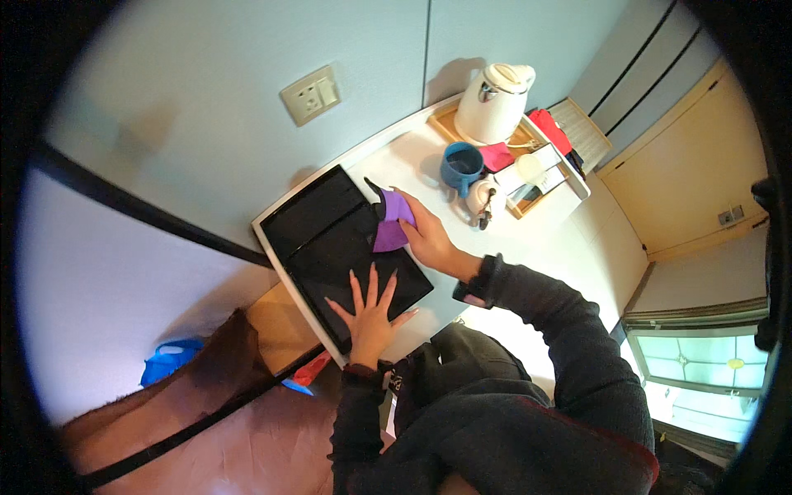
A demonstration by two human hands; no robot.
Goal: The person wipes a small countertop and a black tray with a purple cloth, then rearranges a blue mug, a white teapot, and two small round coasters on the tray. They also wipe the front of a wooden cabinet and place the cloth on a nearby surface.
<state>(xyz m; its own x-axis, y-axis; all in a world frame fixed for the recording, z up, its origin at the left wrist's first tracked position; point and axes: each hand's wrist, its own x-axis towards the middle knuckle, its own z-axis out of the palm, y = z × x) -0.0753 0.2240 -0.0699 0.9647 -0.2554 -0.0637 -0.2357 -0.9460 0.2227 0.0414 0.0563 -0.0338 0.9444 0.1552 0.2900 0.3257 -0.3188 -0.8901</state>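
My right hand point(427, 236) holds a purple cloth-like piece with black edging point(393, 221) between thumb and fingers, over the right part of a flat black rectangular panel point(328, 232). The panel lies at the left end of a white tabletop with a raised rim point(371, 145). With fingers spread, my left hand point(371, 315) rests on the panel's near part and grips nothing. Whether the purple piece touches the panel is hard to tell.
Right of the panel stand a blue mug point(462, 166), a small white pot point(484, 197) and a white electric kettle point(495, 105) on a wooden tray point(523, 209). Red cloth point(550, 131) lies behind. A wall socket point(310, 96) is above; a bed point(247, 427) stands at lower left.
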